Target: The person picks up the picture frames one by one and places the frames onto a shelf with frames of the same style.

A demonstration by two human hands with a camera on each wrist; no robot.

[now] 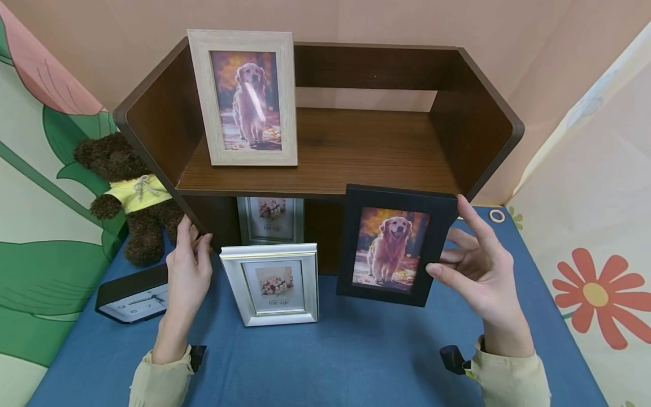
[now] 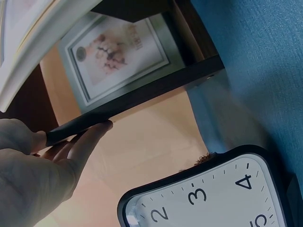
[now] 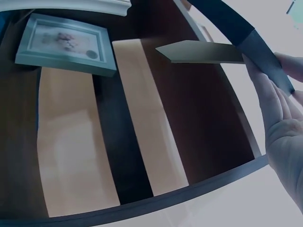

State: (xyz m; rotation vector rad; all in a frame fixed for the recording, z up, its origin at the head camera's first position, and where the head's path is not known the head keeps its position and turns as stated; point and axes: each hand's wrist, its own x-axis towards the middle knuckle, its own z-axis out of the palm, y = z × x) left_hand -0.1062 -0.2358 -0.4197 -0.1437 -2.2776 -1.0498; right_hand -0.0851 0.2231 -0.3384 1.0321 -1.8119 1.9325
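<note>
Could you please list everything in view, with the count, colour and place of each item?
Cloth: one, blue, under everything
Shelf: one, dark brown, on the cloth
Pale frame: one, greyish-white, upper compartment, left
Green frame: one, grey-green, lower compartment
Silver frame: one, silvery white, before the shelf
Black frame: one, black, in the right hand
Clock: one, black and white, front left
Teddy bear: one, brown, yellow top, left of the shelf
Ring: one, pale, back right corner
Flower print: one, red, right backdrop
Wrist devices: two, black, at the cuffs
Sleeves: two, cream, foreground
Hands: two, bare; left hand grips the shelf's left side
</note>
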